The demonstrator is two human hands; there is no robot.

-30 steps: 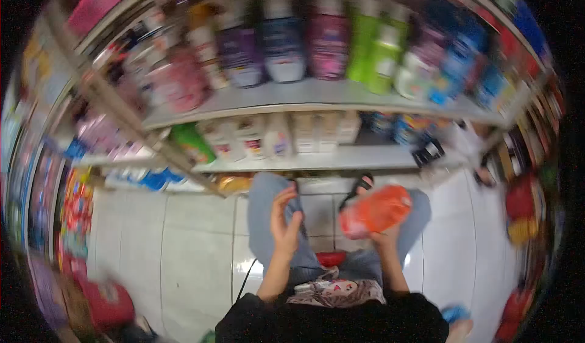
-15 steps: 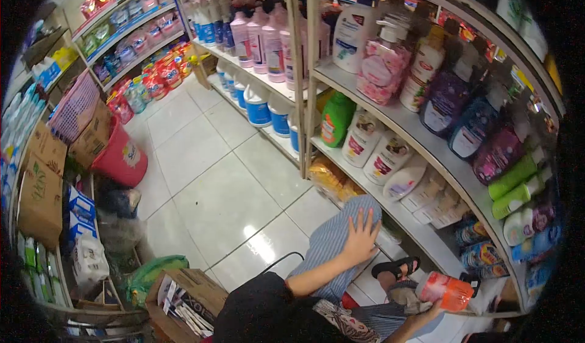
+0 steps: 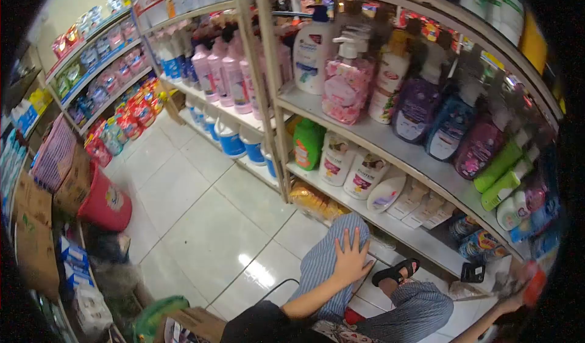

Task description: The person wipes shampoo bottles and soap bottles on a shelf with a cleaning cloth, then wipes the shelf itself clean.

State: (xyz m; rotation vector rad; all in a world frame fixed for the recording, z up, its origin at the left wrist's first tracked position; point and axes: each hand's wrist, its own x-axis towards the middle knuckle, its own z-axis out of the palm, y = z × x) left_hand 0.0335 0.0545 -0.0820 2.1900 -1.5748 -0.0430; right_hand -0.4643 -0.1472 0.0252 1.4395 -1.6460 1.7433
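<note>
My left hand [image 3: 351, 256] lies flat on my raised knee, which is in striped blue-grey trousers [image 3: 323, 270]. Its fingers are spread and nothing is in it. At the far right edge my right hand [image 3: 518, 300] is smeared by motion and closed around an orange-red container [image 3: 535, 287], beside the end of the low shelf. The dark rim of the view partly hides that container. A black sandal [image 3: 396, 273] is on my foot between the knee and the shelf. Near the right hand a small black object [image 3: 473, 272] sits at the lower shelf's edge.
The shelf unit [image 3: 378, 126] on the right holds pump bottles, including a pink floral one [image 3: 347, 87], and white shampoo bottles [image 3: 365, 175] below. A red bucket [image 3: 106, 203] and cardboard boxes [image 3: 33, 233] stand on the left. White tiles [image 3: 207, 221] cover the floor.
My right hand has moved right with the orange-red container, from beside my foot to the edge of view. The view has shifted slightly. My left hand stays on the knee.
</note>
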